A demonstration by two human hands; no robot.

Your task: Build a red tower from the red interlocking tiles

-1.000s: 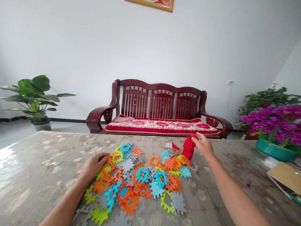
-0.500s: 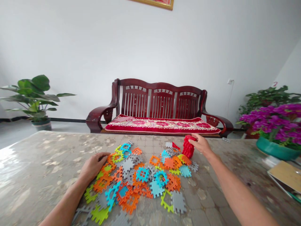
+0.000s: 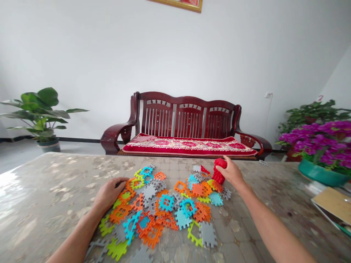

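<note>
My right hand [image 3: 230, 172] is closed around a stack of red toothed plastic pieces [image 3: 219, 176], thumb on the near side and fingers behind. The stack stands upright at the right back of a loose heap of interlocking plastic pieces [image 3: 166, 202] in orange, blue, grey and lime green. At the heap's left side lies my left hand [image 3: 112, 190], palm down with fingers stretched loosely toward an orange piece [image 3: 128, 185]. Nothing shows in its grasp, though its fingertips are partly hidden. Another red piece [image 3: 204, 169] rests just left of the stack.
The heap lies on a patterned table [image 3: 63, 186]. On the right stand purple flowers in a green pot [image 3: 322, 171] and a brown notebook or board [image 3: 334, 201]. A small grey piece [image 3: 263, 163] lies by the far edge. Beyond is a wooden bench [image 3: 186, 113].
My right hand has shifted slightly left, its thumb now farther across the red stack. The left hand and the heap look unchanged.
</note>
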